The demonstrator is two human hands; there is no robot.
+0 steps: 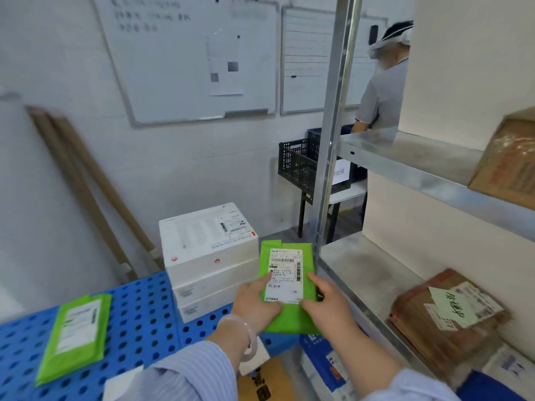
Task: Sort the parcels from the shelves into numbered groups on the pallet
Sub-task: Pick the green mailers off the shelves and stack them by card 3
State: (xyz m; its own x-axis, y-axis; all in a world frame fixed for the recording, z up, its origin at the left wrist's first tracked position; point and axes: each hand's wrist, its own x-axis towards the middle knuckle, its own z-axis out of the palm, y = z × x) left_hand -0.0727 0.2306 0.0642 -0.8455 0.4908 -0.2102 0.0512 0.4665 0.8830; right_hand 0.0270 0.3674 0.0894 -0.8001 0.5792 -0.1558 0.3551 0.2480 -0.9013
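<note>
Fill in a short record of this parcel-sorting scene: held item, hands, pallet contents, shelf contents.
Held item: green parcel, label facing up
Hands: left hand and right hand both grip it
Pallet: blue pallet bears second green parcel and stack of white boxes
Shelves: brown parcel on lower shelf; cardboard box on upper shelf

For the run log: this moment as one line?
step: parcel in hand | left hand: grips green parcel | right hand: grips same parcel | pallet: second green parcel, stacked white boxes
</note>
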